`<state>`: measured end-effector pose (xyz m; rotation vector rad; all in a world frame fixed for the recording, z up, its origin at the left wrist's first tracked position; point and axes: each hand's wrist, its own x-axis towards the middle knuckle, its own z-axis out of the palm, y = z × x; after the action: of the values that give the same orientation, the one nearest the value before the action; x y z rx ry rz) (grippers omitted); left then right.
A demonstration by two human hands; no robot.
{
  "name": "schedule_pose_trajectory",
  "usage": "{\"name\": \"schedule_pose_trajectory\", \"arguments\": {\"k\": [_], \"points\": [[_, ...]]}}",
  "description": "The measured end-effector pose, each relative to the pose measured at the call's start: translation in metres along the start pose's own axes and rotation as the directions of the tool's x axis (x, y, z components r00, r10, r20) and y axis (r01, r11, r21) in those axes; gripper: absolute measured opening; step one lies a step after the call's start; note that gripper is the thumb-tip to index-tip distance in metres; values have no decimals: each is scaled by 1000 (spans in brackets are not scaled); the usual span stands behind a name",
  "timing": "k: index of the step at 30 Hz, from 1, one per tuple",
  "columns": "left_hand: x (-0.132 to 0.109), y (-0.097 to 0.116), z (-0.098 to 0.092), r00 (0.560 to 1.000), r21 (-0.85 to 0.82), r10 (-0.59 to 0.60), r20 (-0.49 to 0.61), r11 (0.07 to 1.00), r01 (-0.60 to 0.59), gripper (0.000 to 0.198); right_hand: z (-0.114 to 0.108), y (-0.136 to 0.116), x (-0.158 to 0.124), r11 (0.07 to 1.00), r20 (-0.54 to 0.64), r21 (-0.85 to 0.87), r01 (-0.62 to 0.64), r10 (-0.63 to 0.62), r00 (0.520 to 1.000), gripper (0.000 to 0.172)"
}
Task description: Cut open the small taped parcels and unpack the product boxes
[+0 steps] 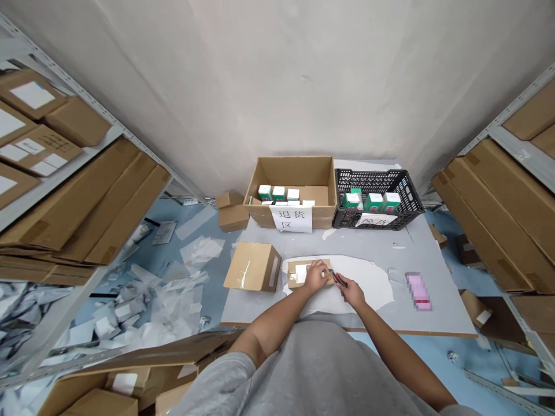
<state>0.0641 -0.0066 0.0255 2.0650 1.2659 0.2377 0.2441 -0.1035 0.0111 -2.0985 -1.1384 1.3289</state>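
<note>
A small cardboard box (pixel 292 282) with a white label lies flat on a white sheet (pixel 368 283) in front of me. My left hand (pixel 317 274) is closed at the box's right end, its fingers bent over the top there; exactly what they pinch is hidden. In my right hand (pixel 353 293) is a red-and-black utility knife (pixel 340 280), with its tip at that same end of the box. The tip is too small to make out clearly. A larger closed carton (pixel 247 266) stands to the left of the small box.
Behind stand an open carton (pixel 260 216) and a black plastic crate (pixel 373 222), both holding green-and-white boxes and bearing paper signs. A blurred pink item (pixel 418 290) lies on the grey table (pixel 403 254) at right. Shelves with cartons (pixel 125 202) flank both sides; paper scraps (pixel 173 294) litter the floor.
</note>
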Motion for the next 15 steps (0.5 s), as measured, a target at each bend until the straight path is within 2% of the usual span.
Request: {"name": "schedule_pose_trajectory", "arguments": {"k": [4,8,11,15], "points": [[-3,-7,-4,999,67,28,33,997,-31,22,0,13,-15,1000,60,-1,-5,5,998,52],[-20,-20,-10,991,131,110,71,984,-119,44,-2,29,-27,995,69,98,-34,27,997,55],[-35,-37,-22,984,200,145,107,966,-164,64,-8,29,-25,984,-10,178,-20,22,1000,58],[-45,-57,-38,991,331,94,94,936,-120,68,-11,20,-11,980,-131,201,4,23,991,48]]}}
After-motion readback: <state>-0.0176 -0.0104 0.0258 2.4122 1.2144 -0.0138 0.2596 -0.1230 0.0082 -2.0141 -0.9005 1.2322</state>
